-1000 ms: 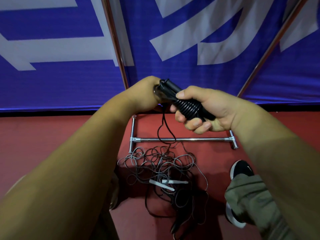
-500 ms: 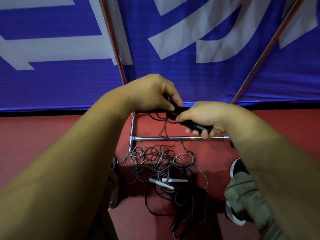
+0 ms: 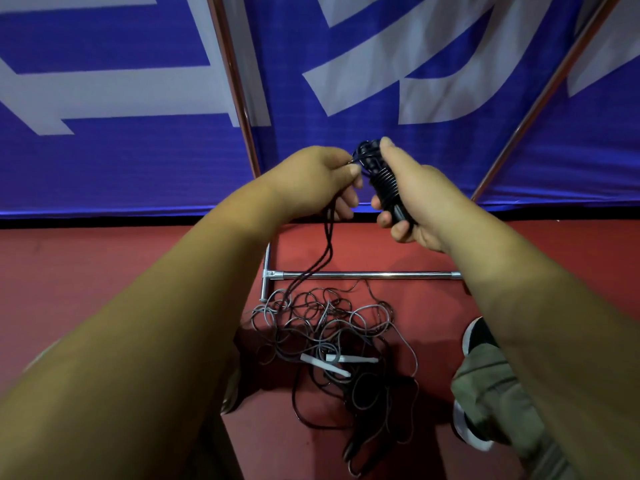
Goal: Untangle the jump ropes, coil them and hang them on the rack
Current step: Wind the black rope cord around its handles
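My right hand point(image 3: 415, 199) grips the black jump rope handles point(image 3: 382, 178), which have black cord wound in turns around them. My left hand point(image 3: 318, 181) pinches the black cord point(image 3: 327, 251) right beside the handles. From that hand the cord hangs down to a tangled pile of grey and black ropes point(image 3: 329, 327) on the red floor. Two white handles point(image 3: 337, 363) lie in the pile. The chrome rack's base bar point(image 3: 367, 274) lies just beyond the pile, with its two slanted poles point(image 3: 235, 88) rising in front of the banner.
A blue banner with white shapes point(image 3: 381, 64) stands close behind the rack. My right shoe and trouser leg point(image 3: 485, 382) are at the right of the pile. Another shoe is partly hidden under my left arm.
Both hands dropped toward the rack's base bar and have come back up. My left hand has carried the cord round the handles and now pinches it beside them.
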Tool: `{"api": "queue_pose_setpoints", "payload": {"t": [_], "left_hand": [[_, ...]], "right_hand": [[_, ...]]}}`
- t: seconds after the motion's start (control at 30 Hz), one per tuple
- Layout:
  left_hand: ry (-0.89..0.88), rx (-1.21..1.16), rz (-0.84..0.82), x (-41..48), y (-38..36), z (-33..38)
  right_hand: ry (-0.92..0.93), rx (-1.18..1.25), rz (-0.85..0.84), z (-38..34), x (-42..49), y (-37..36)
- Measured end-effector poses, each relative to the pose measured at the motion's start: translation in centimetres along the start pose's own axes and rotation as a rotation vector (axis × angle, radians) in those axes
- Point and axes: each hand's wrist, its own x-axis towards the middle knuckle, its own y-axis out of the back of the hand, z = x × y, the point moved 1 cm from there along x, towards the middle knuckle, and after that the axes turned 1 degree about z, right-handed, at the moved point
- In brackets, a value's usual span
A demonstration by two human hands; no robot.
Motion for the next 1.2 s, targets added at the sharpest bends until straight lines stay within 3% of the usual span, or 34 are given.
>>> {"api": "queue_pose_setpoints", "payload": {"t": [0.17, 0.63, 0.83, 0.93, 1.07, 1.2], "left_hand": [[-0.075, -0.189, -0.005, 0.0, 0.9, 0.0], [0.067, 0.257, -0.02, 0.1, 1.5, -0.6], [0.053, 0.203, -0.028, 0.1, 1.2, -0.8], [0.024, 0.217, 0.0, 0.2, 1.2, -1.0], [-0.151, 0.332, 0.01, 0.4, 2.2, -1.7], [-0.231, 0.119, -0.093, -0.5, 2.4, -0.1]], "right_hand": [[-0.014, 0.042, -0.037, -0.1, -0.1, 0.5], [0.011, -0.006, -0.042, -0.4, -1.0, 0.3], [0.063, 0.021, -0.113, -0.4, -1.4, -0.3], [0.061, 0.029, -0.241, -0.5, -1.5, -0.3], [-0.04, -0.123, -0.634, -0.4, -2.4, -0.1], [-0.22, -0.271, -0.827, 0.2, -3.2, -0.1]]}}
